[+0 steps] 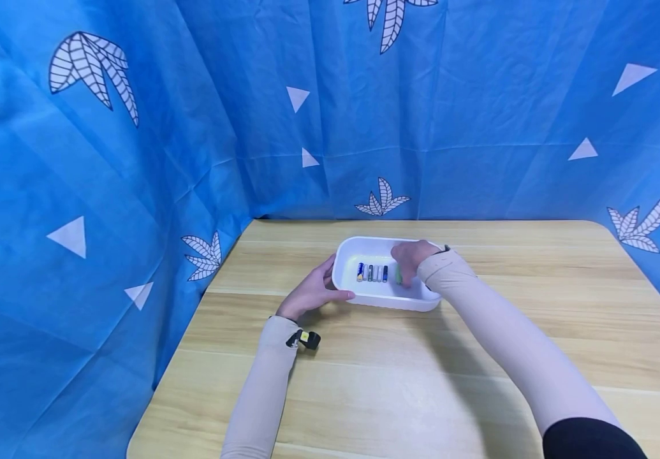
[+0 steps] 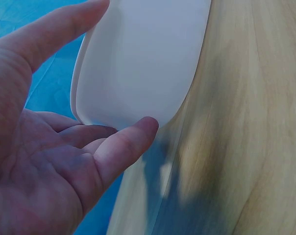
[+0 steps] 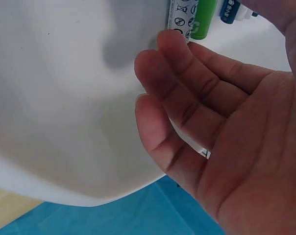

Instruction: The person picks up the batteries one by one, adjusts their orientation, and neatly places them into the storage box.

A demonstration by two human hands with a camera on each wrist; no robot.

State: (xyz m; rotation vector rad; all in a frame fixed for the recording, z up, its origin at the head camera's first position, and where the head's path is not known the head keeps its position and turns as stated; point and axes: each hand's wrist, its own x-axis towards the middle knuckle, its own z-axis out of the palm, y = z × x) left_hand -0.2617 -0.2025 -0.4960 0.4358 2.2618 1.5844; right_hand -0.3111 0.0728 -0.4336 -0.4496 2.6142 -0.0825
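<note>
A white plastic bin lies on the table with a row of several small batteries inside. At its left end my left hand grips it, the thumb along the near rim and the fingers around the end wall. My right hand reaches down into the right half, fingers curled. In the right wrist view, a battery with white printed label is right at my fingertips, beside a green battery; their upper parts run out of frame. A dark blue battery lies farther along.
The wood-grain table extends around the bin. A blue patterned curtain hangs behind and to the left. On the left wrist is a small black and yellow device. The right forearm crosses over the table's right side.
</note>
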